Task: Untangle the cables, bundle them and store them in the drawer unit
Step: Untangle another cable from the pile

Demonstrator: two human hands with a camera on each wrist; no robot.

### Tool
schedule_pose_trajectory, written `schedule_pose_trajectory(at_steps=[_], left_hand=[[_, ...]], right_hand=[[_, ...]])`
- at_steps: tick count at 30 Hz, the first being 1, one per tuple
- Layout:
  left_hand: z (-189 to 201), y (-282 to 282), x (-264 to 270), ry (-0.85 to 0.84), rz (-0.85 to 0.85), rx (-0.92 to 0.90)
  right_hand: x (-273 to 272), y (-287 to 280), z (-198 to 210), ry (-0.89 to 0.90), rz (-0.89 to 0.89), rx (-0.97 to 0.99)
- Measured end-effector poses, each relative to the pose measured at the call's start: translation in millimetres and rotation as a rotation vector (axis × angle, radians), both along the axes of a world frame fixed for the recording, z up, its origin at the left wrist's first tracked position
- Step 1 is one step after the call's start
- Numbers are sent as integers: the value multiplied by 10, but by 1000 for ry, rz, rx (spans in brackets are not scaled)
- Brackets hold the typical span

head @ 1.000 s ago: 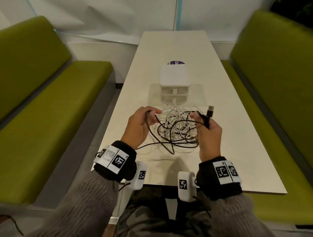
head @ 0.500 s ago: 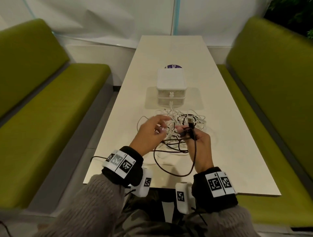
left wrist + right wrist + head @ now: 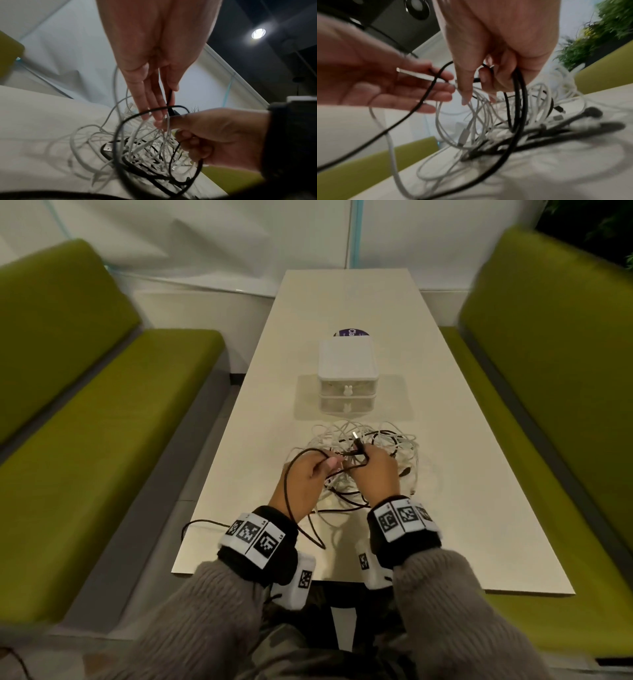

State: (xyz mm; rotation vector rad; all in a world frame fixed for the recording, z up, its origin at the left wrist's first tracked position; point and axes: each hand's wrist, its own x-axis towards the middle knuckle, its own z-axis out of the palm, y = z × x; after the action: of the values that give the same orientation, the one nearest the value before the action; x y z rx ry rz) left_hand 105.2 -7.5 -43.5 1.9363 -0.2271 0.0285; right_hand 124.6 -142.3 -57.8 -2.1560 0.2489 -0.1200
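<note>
Cream table [image 3: 479,508] beneath. Green bench [image 3: 102,440] outside left hand [image 3: 301,484], another [image 3: 565,371] outside right hand [image 3: 376,474]; white wall [image 3: 205,244] ahead.

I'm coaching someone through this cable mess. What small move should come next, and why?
Probably lift the right hand up and back, drawing the black cable out of the white cables. Its grip holds several black loops, the left hand pinches another stretch, yet lower black loops run through the white tangle on the table.
</note>
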Motion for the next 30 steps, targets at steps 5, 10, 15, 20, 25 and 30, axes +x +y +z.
schedule_pose_trajectory(at_steps=[5, 10, 15, 20, 25, 30], left_hand=[[39, 65, -44, -40, -19, 31], [193, 226, 1, 156, 131, -435], [333, 564, -19, 89, 210, -662], [377, 743, 41, 10, 266, -693], [247, 506, -36, -127, 96, 330], [145, 486, 62, -68, -23, 724]], right_hand=[[123, 61, -61, 60, -32, -62], [172, -77, -118, 105, -102, 49], [192, -158, -106, 168, -183, 79], [190, -154, -111, 202, -216, 108], [177, -78, -60, 191, -203, 123], [146, -144, -9, 212, -225, 127]])
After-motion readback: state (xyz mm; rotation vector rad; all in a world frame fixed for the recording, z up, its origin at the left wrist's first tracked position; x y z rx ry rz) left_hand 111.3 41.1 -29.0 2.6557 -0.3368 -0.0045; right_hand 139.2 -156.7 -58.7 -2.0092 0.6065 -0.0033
